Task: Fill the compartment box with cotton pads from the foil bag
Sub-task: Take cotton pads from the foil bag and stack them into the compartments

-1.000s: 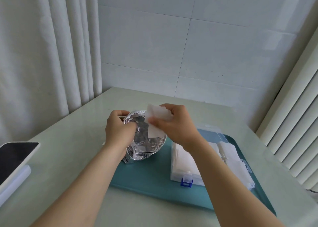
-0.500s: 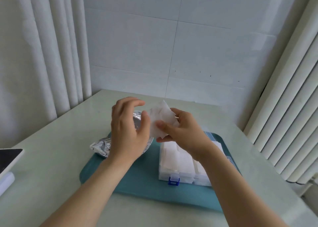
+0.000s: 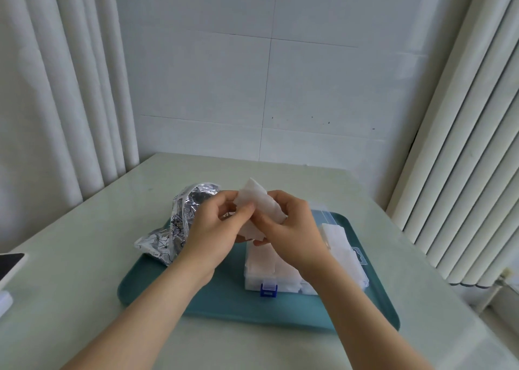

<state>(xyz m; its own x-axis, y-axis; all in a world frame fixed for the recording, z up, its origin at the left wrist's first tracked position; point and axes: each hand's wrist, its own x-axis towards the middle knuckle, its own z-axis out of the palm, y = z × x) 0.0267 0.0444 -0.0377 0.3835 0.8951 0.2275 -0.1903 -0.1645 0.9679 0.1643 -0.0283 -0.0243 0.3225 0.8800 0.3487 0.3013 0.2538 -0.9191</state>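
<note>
A small bunch of cotton pads (image 3: 258,209) is being held up at the centre of the frame, just above the compartment box (image 3: 269,271), with the fingers of the left hand (image 3: 213,229) and the right hand (image 3: 292,229) pinching it from either side. The box, sitting at the right of the teal tray (image 3: 224,299), is already showing white pads across every section I can see, so the filling is looking well advanced, with this bunch yet to go in. The foil bag (image 3: 179,220) is lying crumpled at the tray's left edge on the table (image 3: 84,257).
</note>
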